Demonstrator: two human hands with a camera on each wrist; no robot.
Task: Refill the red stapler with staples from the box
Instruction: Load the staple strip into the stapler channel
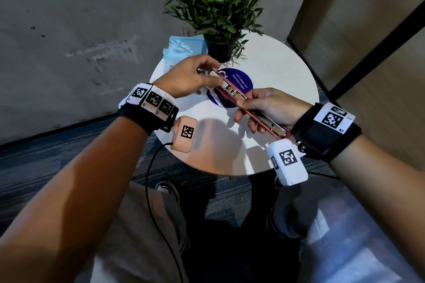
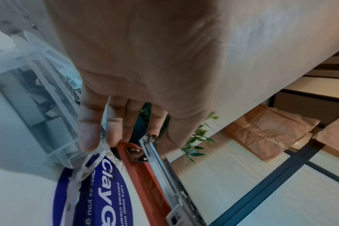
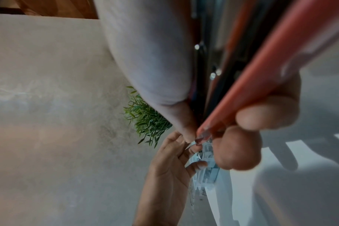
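Note:
The red stapler (image 1: 232, 93) is held open above the round white table (image 1: 276, 71), its metal staple rail (image 2: 164, 165) lifted off the red base (image 2: 145, 175). My right hand (image 1: 247, 110) grips the rear half, fingers curled under the red body (image 3: 261, 76). With thumb and fingers my left hand (image 1: 212, 74) pinches the rail's front tip (image 2: 149, 136). I cannot tell whether a strip of staples lies between those fingers. The pale blue translucent staple box (image 1: 184, 48) sits behind my left hand, open, with loose contents (image 2: 39, 99).
A potted plant (image 1: 218, 7) in a black pot stands at the table's far edge, right of the box. A round blue sticker (image 1: 243, 82) lies under the stapler. A grey wall is to the left and a wooden partition (image 1: 368, 30) to the right.

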